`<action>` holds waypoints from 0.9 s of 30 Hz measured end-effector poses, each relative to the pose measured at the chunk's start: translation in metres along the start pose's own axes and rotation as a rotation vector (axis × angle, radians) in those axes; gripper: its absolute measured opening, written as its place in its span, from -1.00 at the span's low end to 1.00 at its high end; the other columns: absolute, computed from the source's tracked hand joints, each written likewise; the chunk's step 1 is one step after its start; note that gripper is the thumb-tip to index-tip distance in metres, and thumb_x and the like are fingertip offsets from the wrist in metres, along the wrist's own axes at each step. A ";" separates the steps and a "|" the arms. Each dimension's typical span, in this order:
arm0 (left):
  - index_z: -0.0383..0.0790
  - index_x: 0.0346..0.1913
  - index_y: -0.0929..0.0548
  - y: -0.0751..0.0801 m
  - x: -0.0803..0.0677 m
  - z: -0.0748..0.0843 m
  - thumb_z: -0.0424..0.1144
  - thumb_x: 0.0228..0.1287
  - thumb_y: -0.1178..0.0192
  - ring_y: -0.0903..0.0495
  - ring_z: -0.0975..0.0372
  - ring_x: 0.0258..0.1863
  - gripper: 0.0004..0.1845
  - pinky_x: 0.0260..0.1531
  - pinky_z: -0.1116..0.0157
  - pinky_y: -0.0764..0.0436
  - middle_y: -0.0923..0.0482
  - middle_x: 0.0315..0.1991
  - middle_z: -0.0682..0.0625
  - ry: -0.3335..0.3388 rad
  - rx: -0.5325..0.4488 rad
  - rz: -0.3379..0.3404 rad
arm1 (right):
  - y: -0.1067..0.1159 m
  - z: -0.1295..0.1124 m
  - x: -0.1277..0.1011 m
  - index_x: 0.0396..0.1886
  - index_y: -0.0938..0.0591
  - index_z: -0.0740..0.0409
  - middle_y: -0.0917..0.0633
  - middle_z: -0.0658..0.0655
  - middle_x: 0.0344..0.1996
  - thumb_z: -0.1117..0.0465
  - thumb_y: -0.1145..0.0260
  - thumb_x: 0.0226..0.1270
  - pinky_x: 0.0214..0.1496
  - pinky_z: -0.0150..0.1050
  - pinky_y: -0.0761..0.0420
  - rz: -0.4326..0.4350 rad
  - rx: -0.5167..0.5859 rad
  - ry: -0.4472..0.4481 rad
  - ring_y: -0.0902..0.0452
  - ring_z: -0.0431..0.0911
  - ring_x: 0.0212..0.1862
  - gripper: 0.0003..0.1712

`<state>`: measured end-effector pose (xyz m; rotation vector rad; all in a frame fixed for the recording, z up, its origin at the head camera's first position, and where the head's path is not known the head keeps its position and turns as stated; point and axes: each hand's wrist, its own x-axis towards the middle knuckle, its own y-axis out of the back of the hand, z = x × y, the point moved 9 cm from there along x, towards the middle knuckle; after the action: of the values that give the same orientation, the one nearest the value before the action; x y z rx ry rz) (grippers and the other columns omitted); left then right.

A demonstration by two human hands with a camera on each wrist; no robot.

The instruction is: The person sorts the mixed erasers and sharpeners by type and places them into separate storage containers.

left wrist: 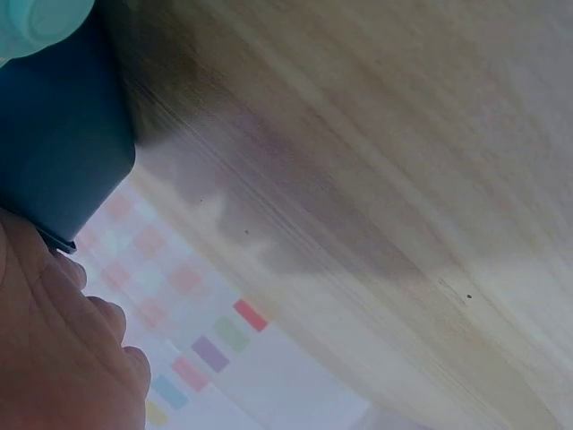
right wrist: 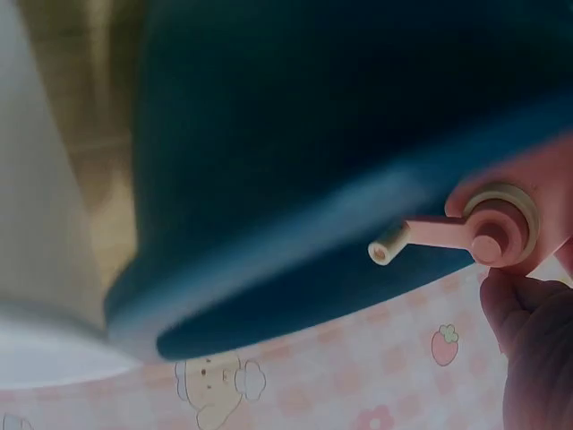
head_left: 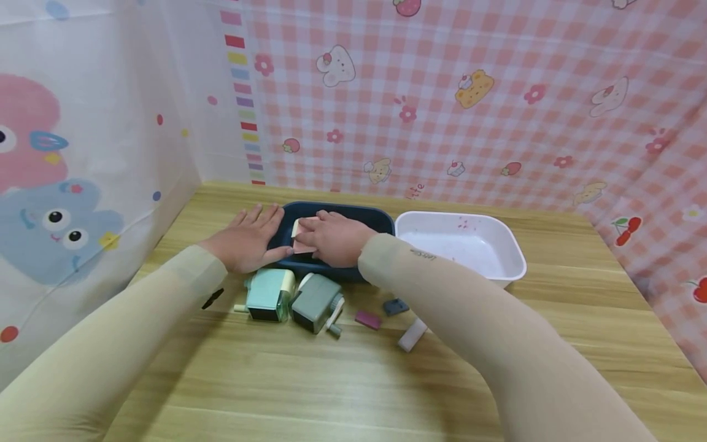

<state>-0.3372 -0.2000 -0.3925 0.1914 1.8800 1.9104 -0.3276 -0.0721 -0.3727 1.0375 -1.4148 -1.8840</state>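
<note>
My right hand grips a pink pencil sharpener over the dark blue bin. The right wrist view shows that pink sharpener with its crank handle sticking out, my fingers curled round its body, and the blue bin close behind. My left hand lies flat on the wooden table, fingers straight, its thumb against the bin's left side. In the left wrist view, the palm sits beside the bin's corner.
A white bin stands to the right of the blue one. In front of the blue bin lie a mint sharpener, a grey-green sharpener, a magenta eraser, a dark grey eraser and a white eraser. Patterned curtains wall the table.
</note>
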 end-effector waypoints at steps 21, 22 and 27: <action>-0.28 0.71 0.25 0.002 -0.002 0.003 0.49 0.56 0.40 0.30 -0.24 0.71 0.05 0.64 -0.29 0.23 0.33 0.74 -0.26 0.001 -0.010 -0.014 | -0.010 0.002 0.004 0.74 -0.05 -0.19 0.00 -0.01 0.74 0.30 -0.06 0.68 0.74 -0.01 -0.10 -0.077 0.147 -0.044 0.00 0.09 0.72 -0.22; -0.28 0.71 0.25 0.001 -0.002 0.003 0.49 0.56 0.40 0.30 -0.24 0.71 0.05 0.64 -0.29 0.23 0.33 0.74 -0.26 0.003 -0.009 -0.015 | -0.009 0.003 0.004 0.74 -0.06 -0.17 0.00 0.00 0.74 0.30 -0.07 0.68 0.73 -0.01 -0.10 -0.077 0.141 -0.054 0.01 0.07 0.72 -0.22; -0.27 0.71 0.25 0.001 -0.002 0.002 0.50 0.55 0.40 0.29 -0.24 0.71 0.06 0.64 -0.29 0.22 0.32 0.74 -0.26 0.010 -0.005 -0.014 | -0.007 0.007 0.000 0.70 -0.23 -0.11 -0.14 0.08 0.71 0.28 -0.11 0.67 0.70 -0.03 -0.20 -0.073 0.105 -0.101 -0.11 0.03 0.69 -0.30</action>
<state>-0.3347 -0.1995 -0.3907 0.1669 1.8780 1.9098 -0.3339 -0.0666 -0.3785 1.0700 -1.5682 -1.9564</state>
